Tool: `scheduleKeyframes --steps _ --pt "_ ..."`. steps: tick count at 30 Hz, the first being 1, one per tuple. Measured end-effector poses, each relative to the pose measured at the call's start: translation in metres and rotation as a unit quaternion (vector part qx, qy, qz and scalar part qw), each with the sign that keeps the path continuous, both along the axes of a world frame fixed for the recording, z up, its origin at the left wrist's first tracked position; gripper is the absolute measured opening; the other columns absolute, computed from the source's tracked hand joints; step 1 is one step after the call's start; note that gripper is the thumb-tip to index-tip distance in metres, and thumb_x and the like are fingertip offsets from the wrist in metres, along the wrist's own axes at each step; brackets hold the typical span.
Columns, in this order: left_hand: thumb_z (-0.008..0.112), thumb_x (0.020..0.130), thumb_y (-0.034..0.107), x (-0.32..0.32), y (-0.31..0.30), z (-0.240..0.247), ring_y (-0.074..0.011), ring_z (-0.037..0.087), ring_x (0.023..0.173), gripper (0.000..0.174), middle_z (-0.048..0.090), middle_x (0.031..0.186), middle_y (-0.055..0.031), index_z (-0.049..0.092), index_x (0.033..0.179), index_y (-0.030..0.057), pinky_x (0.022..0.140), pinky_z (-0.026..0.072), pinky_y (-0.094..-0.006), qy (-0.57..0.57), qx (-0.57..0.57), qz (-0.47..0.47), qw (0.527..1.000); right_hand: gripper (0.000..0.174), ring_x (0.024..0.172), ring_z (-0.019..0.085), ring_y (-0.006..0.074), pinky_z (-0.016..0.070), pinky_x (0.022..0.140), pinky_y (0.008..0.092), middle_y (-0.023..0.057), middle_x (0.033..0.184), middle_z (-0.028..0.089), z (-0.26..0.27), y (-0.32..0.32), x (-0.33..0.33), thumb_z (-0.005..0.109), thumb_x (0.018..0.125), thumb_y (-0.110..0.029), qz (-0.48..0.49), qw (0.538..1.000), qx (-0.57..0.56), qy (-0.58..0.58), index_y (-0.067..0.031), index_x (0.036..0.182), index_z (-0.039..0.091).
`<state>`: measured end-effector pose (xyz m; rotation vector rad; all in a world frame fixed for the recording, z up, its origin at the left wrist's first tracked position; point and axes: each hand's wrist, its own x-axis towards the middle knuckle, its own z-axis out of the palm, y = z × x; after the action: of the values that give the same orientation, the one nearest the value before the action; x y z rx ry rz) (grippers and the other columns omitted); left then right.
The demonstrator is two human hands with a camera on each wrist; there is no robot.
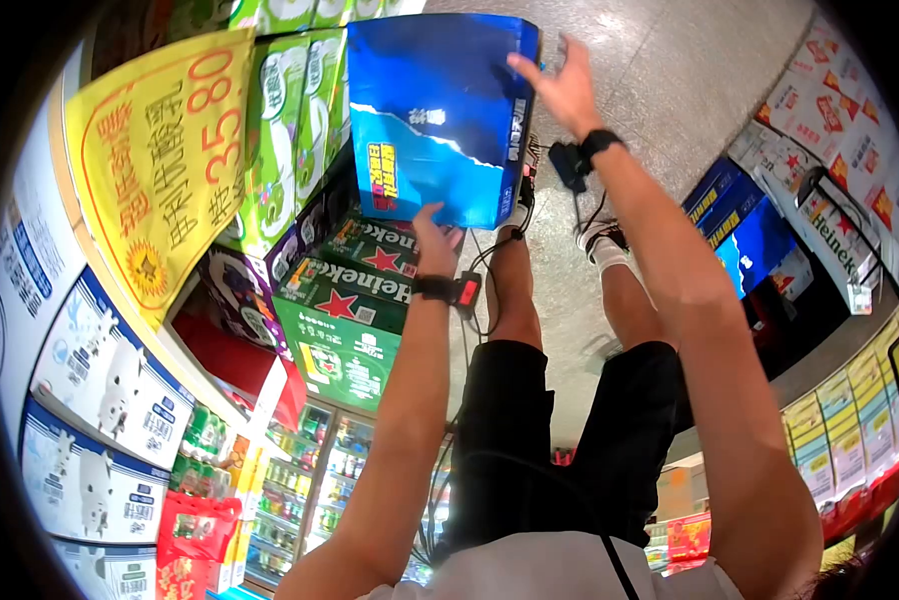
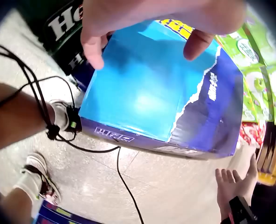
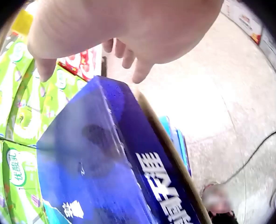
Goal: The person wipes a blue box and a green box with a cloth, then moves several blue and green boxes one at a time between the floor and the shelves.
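Observation:
A large blue box (image 1: pixel 440 120) with a light-blue torn-edge design rests on stacked cartons. My left hand (image 1: pixel 438 245) is at its near edge, fingertips on or just over the light-blue face; in the left wrist view thumb and fingers spread over the box (image 2: pixel 142 88). Whether the fingertips press on it cannot be told. Beyond the box's far right corner, my right hand (image 1: pixel 565 92) has its fingers spread and holds nothing. The right wrist view shows this hand (image 3: pixel 124 28) above the corner of the box (image 3: pixel 96 140), with the fingers hanging past it.
Green Heineken cartons (image 1: pixel 345 300) stand under and beside the box, green drink cartons (image 1: pixel 285 130) on its left. A yellow price sign (image 1: pixel 165 170) juts out at left. Black cables (image 2: pixel 35 88) hang near the legs. More blue boxes (image 1: pixel 735 225) stand at right, across the grey floor (image 1: pixel 660 70).

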<state>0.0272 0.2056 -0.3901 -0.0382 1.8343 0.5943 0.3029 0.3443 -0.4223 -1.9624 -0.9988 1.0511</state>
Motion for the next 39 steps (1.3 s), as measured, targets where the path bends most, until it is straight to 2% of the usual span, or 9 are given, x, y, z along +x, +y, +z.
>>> scheduleKeyframes --steps 3,4,5,10,15,28,33,36,39 --pt "0.073 0.071 0.036 -0.022 0.049 -0.003 -0.0248 0.047 0.098 0.052 0.049 0.105 -0.0145 0.058 0.107 0.0023 0.079 0.0428 -0.0429 0.098 -0.034 -0.204 0.974 0.110 0.128 0.045 0.0420 0.0355 0.108 0.0425 0.0358 0.133 0.045 -0.032 -0.067 -0.016 0.079 0.066 -0.058 -0.054 0.980 -0.156 0.112 0.0184 0.132 0.037" --pt "0.079 0.067 0.031 -0.022 0.067 -0.007 -0.0338 0.042 0.115 0.074 0.044 0.124 -0.0248 0.047 0.115 -0.0150 0.095 0.0411 -0.0418 0.361 -0.026 -0.360 0.860 0.110 0.125 0.048 0.0417 0.0374 0.107 0.0426 0.0361 0.131 0.048 -0.038 -0.087 -0.022 0.078 0.067 -0.059 -0.035 0.966 -0.206 0.154 0.0184 0.133 0.036" --pt "0.083 0.062 0.038 -0.030 0.080 -0.013 -0.0426 0.037 0.120 0.095 0.039 0.126 -0.0335 0.038 0.123 -0.0197 0.102 0.0358 -0.0471 0.405 0.064 -0.357 0.839 0.109 0.122 0.052 0.0402 0.0398 0.105 0.0417 0.0355 0.128 0.050 -0.014 -0.094 -0.021 0.076 0.069 -0.059 -0.004 0.937 -0.253 0.243 0.0173 0.135 0.035" --pt "0.084 0.054 0.064 -0.088 0.135 -0.062 -0.0384 0.050 0.120 0.135 0.046 0.132 -0.0322 0.021 0.137 -0.0210 0.103 0.0410 -0.0392 0.248 0.091 -0.538 0.800 0.099 0.120 0.054 0.0315 0.0418 0.102 0.0378 0.0237 0.130 0.053 -0.034 -0.155 -0.077 0.081 0.072 -0.042 0.038 0.936 -0.165 0.307 0.0098 0.140 0.029" --pt "0.078 0.055 0.074 -0.058 0.131 -0.035 -0.0430 0.042 0.129 0.142 0.036 0.138 -0.0403 0.016 0.133 -0.0277 0.108 0.0361 -0.0401 0.368 -0.003 -0.624 0.690 0.095 0.121 0.051 0.0282 0.0390 0.104 0.0350 0.0179 0.134 0.050 -0.030 -0.186 -0.113 0.085 0.070 -0.029 -0.013 0.923 -0.163 0.347 0.0004 0.142 0.031" --pt "0.077 0.060 0.069 -0.020 0.113 -0.018 -0.0429 0.055 0.115 0.125 0.052 0.120 -0.0356 0.028 0.127 -0.0236 0.099 0.0426 -0.0437 0.288 -0.035 -0.552 0.782 0.088 0.106 0.062 0.0325 0.0486 0.092 0.0366 0.0236 0.120 0.059 -0.049 -0.170 -0.077 0.076 0.076 -0.036 0.027 0.940 -0.216 0.263 0.0087 0.140 0.037" --pt "0.079 0.063 0.065 -0.009 0.086 -0.038 -0.0371 0.057 0.113 0.113 0.054 0.120 -0.0330 0.035 0.119 -0.0227 0.095 0.0453 -0.0397 0.381 -0.056 -0.566 0.729 0.087 0.109 0.059 0.0329 0.0485 0.091 0.0368 0.0237 0.125 0.055 -0.046 -0.174 -0.056 0.076 0.077 -0.037 0.005 0.961 -0.178 0.210 0.0061 0.141 0.037" --pt "0.074 0.067 0.068 0.014 0.075 -0.026 -0.0349 0.056 0.114 0.112 0.053 0.122 -0.0316 0.035 0.117 -0.0232 0.095 0.0454 -0.0384 0.272 -0.056 -0.488 0.828 0.076 0.103 0.060 0.0291 0.0488 0.089 0.0347 0.0220 0.120 0.057 -0.053 -0.180 -0.042 0.077 0.079 -0.035 -0.003 0.983 -0.130 0.133 -0.0009 0.139 0.046" --pt "0.073 0.069 0.069 -0.006 0.038 -0.079 -0.0330 0.058 0.108 0.111 0.055 0.119 -0.0290 0.035 0.117 -0.0235 0.093 0.0466 -0.0388 0.284 -0.021 -0.504 0.816 0.071 0.099 0.062 0.0260 0.0496 0.087 0.0334 0.0202 0.114 0.061 -0.058 -0.181 -0.024 0.080 0.077 -0.033 -0.078 0.977 -0.042 0.193 0.0007 0.134 0.052"
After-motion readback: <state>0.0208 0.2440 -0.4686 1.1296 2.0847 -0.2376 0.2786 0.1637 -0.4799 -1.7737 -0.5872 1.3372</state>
